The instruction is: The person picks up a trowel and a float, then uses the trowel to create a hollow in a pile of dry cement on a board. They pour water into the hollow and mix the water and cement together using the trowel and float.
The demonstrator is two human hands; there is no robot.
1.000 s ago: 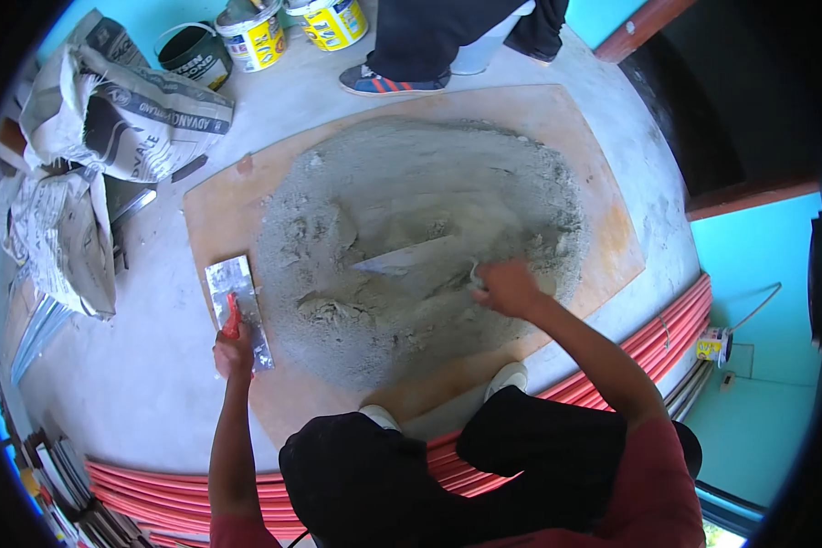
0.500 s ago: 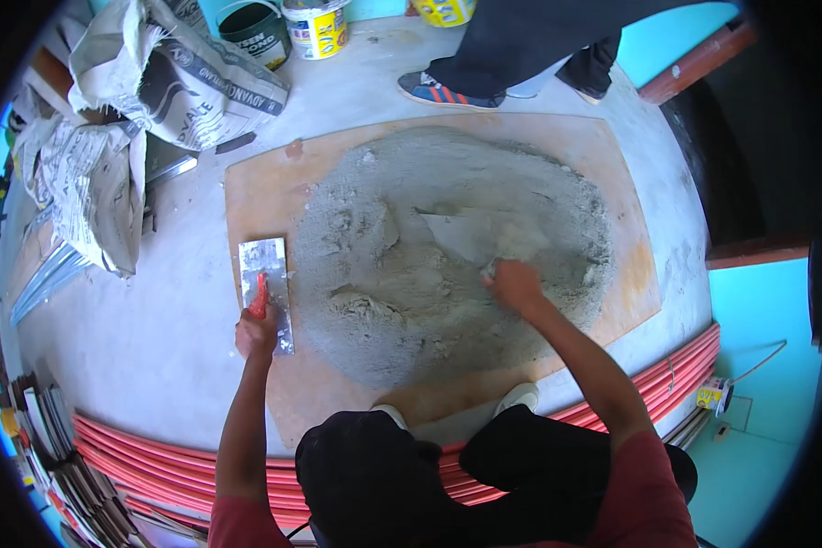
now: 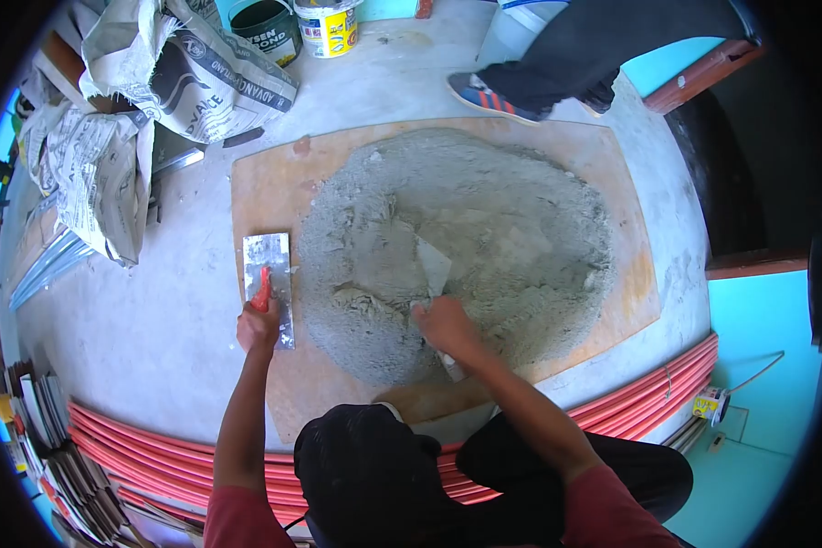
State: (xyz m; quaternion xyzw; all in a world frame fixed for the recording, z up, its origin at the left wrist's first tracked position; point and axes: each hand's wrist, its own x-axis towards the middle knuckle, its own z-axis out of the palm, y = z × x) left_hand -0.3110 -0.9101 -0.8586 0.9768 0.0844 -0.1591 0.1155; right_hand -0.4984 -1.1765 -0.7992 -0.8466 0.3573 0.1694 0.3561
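My left hand [image 3: 258, 325] is closed around the red handle of a flat rectangular plastering trowel [image 3: 283, 315], whose metal plate rests at the left side of a brown board [image 3: 256, 187]. A broad mound of grey cement mix [image 3: 511, 183] covers most of that board. My right hand [image 3: 445, 325] grips a pointed trowel [image 3: 434, 265] over the lower middle of the mound. Its blade points away from me and lies at the mix. The trowel's handle is mostly hidden by my fingers.
Cement sacks [image 3: 201, 91] and buckets [image 3: 329, 32] stand at the far left. Another person's shoe [image 3: 489, 99] is beyond the board, near a pale bucket [image 3: 511, 41]. Bundled red pipes [image 3: 183, 457] run along the near side. A dark opening [image 3: 749, 173] is at the right.
My right hand has swept the pointed trowel left and nearer to me, turning its blade. My left hand stays almost still. The other person's foot has moved right, and a yellow bucket has left view.
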